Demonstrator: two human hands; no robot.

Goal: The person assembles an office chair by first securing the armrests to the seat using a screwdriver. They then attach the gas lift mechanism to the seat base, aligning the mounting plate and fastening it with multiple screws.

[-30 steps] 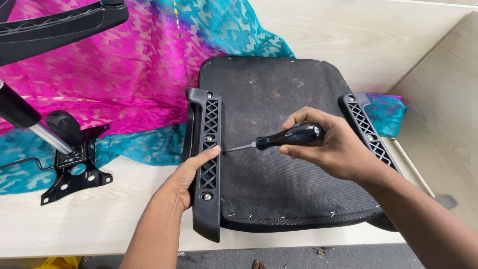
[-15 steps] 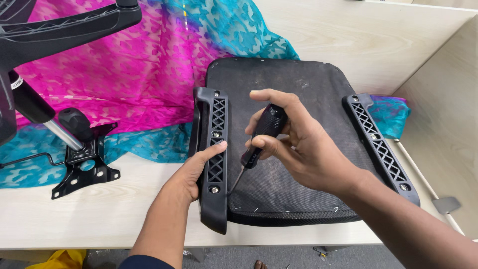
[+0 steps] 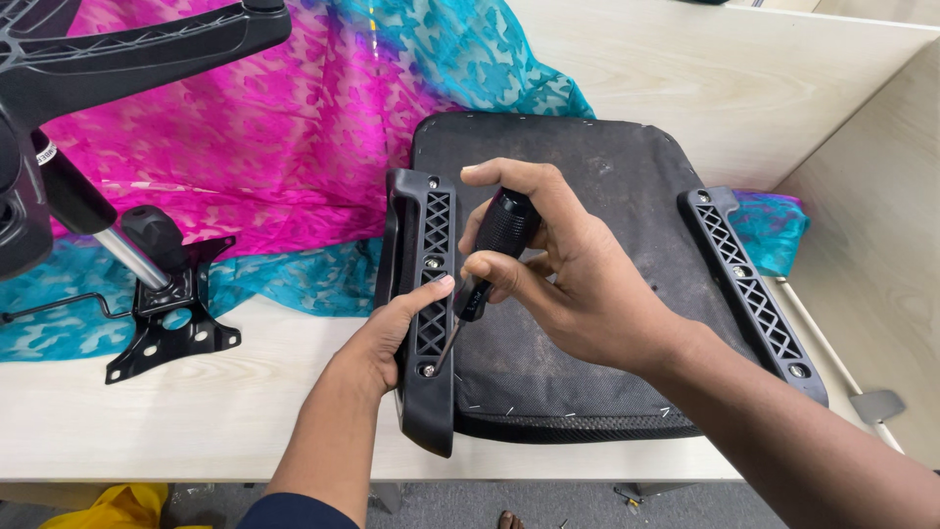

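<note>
Left hand (image 3: 392,338) grips the seat's armrest bracket (image 3: 428,294) steady while right hand (image 3: 558,274) holds screwdriver (image 3: 490,253) tip at its lowest screw (image 3: 427,370).

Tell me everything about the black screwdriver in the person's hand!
The screwdriver has a chunky black handle, textured at the top, that looks like plastic, and a thin metal shaft. It stands tilted, handle up and tip down to the left. The right hand wraps its fingers around the handle. The tip rests at a silver screw near the front end of the black lattice armrest bracket, which the left hand grips. Below lies the upturned dark seat pad.
</note>
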